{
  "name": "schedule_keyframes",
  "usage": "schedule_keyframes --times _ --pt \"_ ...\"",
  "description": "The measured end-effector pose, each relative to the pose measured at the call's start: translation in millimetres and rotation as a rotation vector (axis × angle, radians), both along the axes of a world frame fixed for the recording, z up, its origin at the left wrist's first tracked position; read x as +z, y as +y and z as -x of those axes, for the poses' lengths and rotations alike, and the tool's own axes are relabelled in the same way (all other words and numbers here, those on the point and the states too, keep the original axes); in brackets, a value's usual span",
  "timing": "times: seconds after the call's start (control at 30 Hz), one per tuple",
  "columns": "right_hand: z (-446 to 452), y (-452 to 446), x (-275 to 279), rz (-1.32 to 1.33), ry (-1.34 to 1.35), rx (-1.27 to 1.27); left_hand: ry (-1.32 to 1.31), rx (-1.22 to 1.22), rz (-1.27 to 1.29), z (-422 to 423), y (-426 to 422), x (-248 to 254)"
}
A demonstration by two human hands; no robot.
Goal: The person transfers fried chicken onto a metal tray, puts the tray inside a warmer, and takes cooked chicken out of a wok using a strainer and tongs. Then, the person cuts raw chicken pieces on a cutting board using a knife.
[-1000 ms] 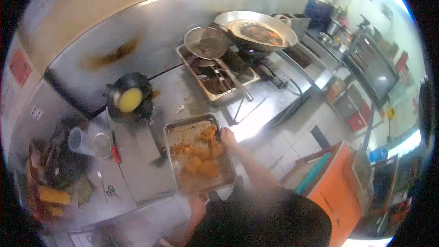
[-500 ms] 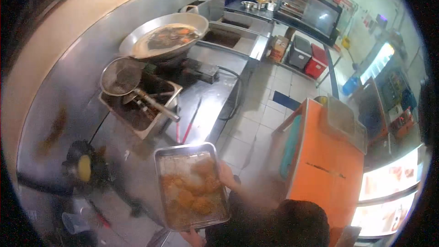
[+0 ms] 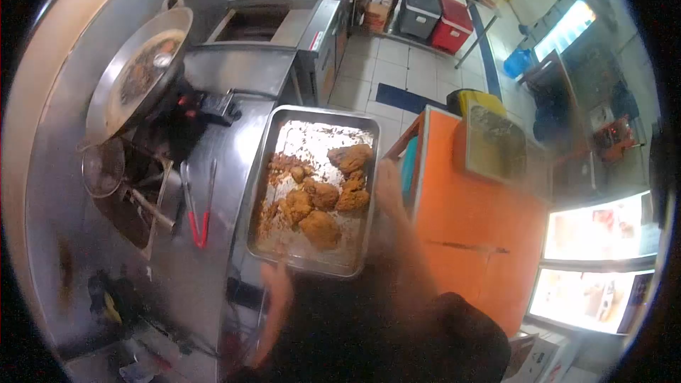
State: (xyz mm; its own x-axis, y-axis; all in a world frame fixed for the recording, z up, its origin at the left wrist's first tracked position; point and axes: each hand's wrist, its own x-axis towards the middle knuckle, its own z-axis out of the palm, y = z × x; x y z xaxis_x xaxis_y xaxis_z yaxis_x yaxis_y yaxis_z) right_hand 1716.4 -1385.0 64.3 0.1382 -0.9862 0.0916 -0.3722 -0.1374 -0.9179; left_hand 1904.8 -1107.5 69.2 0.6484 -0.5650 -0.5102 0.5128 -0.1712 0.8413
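A rectangular metal tray (image 3: pixel 333 261) is held up in front of my body, with several pieces of brown fried food (image 3: pixel 320 228) and loose crumbs lying in it. My left hand (image 3: pixel 277 280) grips its near left edge, the thumb over the rim. On the right side, my right hand (image 3: pixel 387 183) is closed on the tray's edge, slightly blurred. Red-handled tongs (image 3: pixel 199 223) rest on the steel counter to the left of the tray.
At the left, a large wok (image 3: pixel 117 64) of dark oil stands over a burner, beside a strainer (image 3: pixel 103 167) on a metal pan. An orange cabinet (image 3: pixel 468 241) stands right, bearing a clear container (image 3: pixel 495 143). Coolers (image 3: pixel 420 10) stand beyond the tiled floor.
The view has swung to the right, so wok, strainer and small pan now lie further left. My hands still hold the tray, now over the counter's edge beside the orange cabinet.
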Motion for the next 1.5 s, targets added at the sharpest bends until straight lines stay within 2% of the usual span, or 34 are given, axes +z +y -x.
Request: schedule_keyframes --times 0.1,0.17,0.3,0.37,0.4,0.43,0.5,0.57,0.6,0.63,0.67,0.73,0.77,0.8,0.83,0.9,0.97,1.0,1.03,1.07,1.1,1.17,1.27,1.3,1.37,1.4,1.43,1.5 --pt "36 -82 32 -0.010 0.001 -0.040 -0.015 -0.070 -0.015 7 -101 16" --pt "52 -117 24 -0.154 -0.026 -0.136 -0.276 -0.212 -0.047 -7 -139 5" --pt "74 -177 10 -0.087 -0.130 -0.158 -0.153 -0.311 -0.128 -18 -224 17" --pt "88 -216 8 -0.166 -0.251 -0.259 -0.284 -0.455 -0.280 -18 -277 20" --pt "92 -230 22 -0.179 -0.235 -0.283 -0.267 -0.481 -0.290 -21 -301 8" --pt "96 -246 38 -0.263 -0.229 -0.319 -0.245 -0.472 -0.214 -25 -327 -15" --pt "91 -290 59 -0.306 -0.284 -0.345 -0.284 -0.457 -0.101 -35 -389 -4" --pt "98 -337 62 -0.056 -0.218 -0.322 -0.301 -0.396 0.153 -28 -464 14" --pt "99 -361 68 -0.059 -0.219 -0.338 -0.277 -0.434 0.116 -30 -494 14" --pt "99 -385 72 -0.198 -0.340 -0.333 -0.255 -0.472 0.078 -32 -523 12" --pt "99 -407 74 -0.337 -0.465 -0.327 -0.340 -0.484 0.062 -34 -554 8" --pt "95 -445 72 -0.321 -0.497 -0.329 -0.431 -0.508 0.065 -35 -607 5" --pt "94 -470 71 -0.305 -0.526 -0.308 -0.341 -0.506 0.019 -33 -634 7" --pt "92 -501 72 -0.277 -0.543 -0.310 -0.252 -0.498 -0.015 -29 -669 18" --pt "91 -531 72 -0.245 -0.498 -0.306 -0.271 -0.506 -0.008 -22 -704 41" --pt "95 -601 61 -0.192 -0.450 -0.281 -0.154 -0.470 0.138 -20 -772 16" --pt "98 -679 41 -0.102 -0.257 -0.254 -0.152 -0.406 0.220 -16 -841 16" --pt "97 -707 55 -0.121 -0.232 -0.223 -0.133 -0.359 0.276 -12 -864 18" --pt "96 -742 58 -0.101 -0.240 -0.208 -0.145 -0.346 0.296 -5 -891 35" --pt "81 -827 64 -0.171 -0.372 -0.162 -0.125 -0.323 0.280 -13 -966 58" --pt "78 -865 67 -0.242 -0.500 -0.112 -0.102 -0.302 0.264 -9 -995 73" --pt "67 -927 78 -0.257 -0.567 -0.107 -0.140 -0.248 0.332 -20 -1051 50" --pt "49 -1053 94 -0.242 -0.641 0.028 -0.239 -0.286 0.388 -33 -1149 51" --pt "39 -1096 106 -0.218 -0.641 0.036 -0.203 -0.273 0.396 -40 -1192 61" --pt "22 -1169 125 -0.015 -0.336 0.046 -0.178 -0.264 0.434 -51 -1273 74" --pt "6 -1209 121 0.154 -0.386 -0.015 -0.179 -0.207 0.447 -53 -1309 84" --pt "-5 -1228 135 0.163 -0.391 -0.022 -0.177 -0.154 0.454 -56 -1338 92" --pt "-20 -1284 177 -0.097 -0.544 -0.003 -0.248 -0.184 0.487 -84 -1422 94"
